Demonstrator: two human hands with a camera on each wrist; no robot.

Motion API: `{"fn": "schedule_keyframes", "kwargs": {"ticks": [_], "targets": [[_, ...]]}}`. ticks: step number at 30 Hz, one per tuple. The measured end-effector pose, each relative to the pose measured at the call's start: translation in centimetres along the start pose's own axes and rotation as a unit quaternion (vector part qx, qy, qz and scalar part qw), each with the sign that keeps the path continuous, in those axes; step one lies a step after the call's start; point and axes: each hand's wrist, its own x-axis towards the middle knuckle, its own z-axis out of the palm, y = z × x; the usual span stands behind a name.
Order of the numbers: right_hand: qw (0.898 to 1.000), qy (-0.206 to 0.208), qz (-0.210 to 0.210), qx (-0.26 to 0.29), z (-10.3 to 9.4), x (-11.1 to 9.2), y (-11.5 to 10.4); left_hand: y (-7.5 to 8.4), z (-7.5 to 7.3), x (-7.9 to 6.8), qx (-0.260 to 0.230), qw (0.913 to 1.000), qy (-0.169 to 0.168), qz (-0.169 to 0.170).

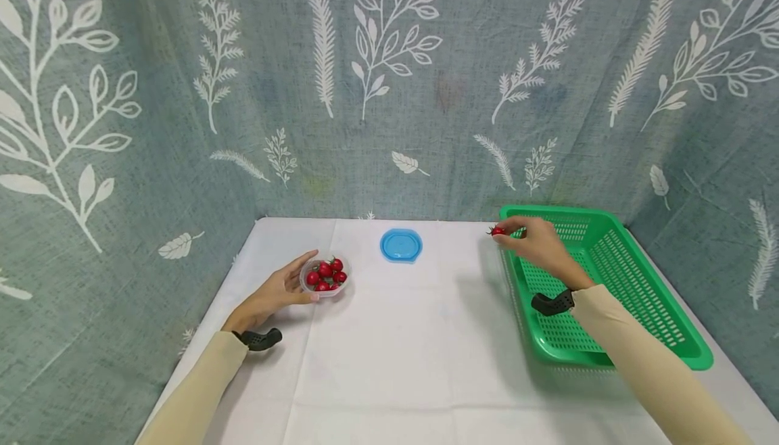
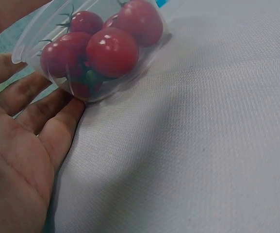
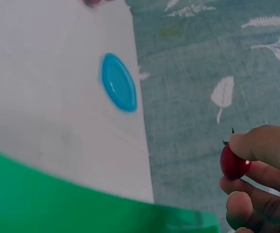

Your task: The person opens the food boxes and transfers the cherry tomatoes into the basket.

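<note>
My left hand (image 1: 282,291) curves round the side of a small clear plastic container (image 1: 308,289), the thumb in front and the fingers behind. Several red cherry tomatoes (image 2: 111,52) with green stems fill the container, which stands on the white cloth. Between thumb and fingertips, my right hand (image 1: 538,245) pinches a single cherry tomato (image 3: 233,161), its green stem showing. That hand is above the far left rim of a green plastic basket (image 1: 645,269). No tomato shows in the visible part of the basket; the right forearm hides some of it.
A blue lid (image 1: 402,245) lies flat near the table's back edge, between the container and the basket. White cloth (image 1: 389,357) covers the table. Grey-green curtains (image 1: 450,86) with white leaf prints hang close behind and at both sides.
</note>
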Motion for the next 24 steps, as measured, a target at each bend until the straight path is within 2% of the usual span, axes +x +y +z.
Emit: {"fn": "schedule_keyframes", "kwargs": {"ticks": [6, 11, 18, 24], "targets": [[1.000, 0.001, 0.015, 0.018, -1.5, -0.8, 0.7, -0.2, -0.1, 0.2, -0.003, 1.0000, -0.002, 0.007], [0.998, -0.003, 0.050, 0.032, -2.3, -1.3, 2.0, -0.3, -0.1, 0.2, -0.001, 1.0000, -0.002, 0.008], [0.998, 0.025, 0.055, -0.035, -3.0, -1.7, 4.1, -0.5, -0.1, 0.2, 0.000, 0.9999, -0.003, 0.010], [0.996, 0.030, 0.070, -0.053, -3.6, -2.1, 5.4, -0.5, -0.1, 0.2, 0.001, 1.0000, -0.001, 0.006]]}}
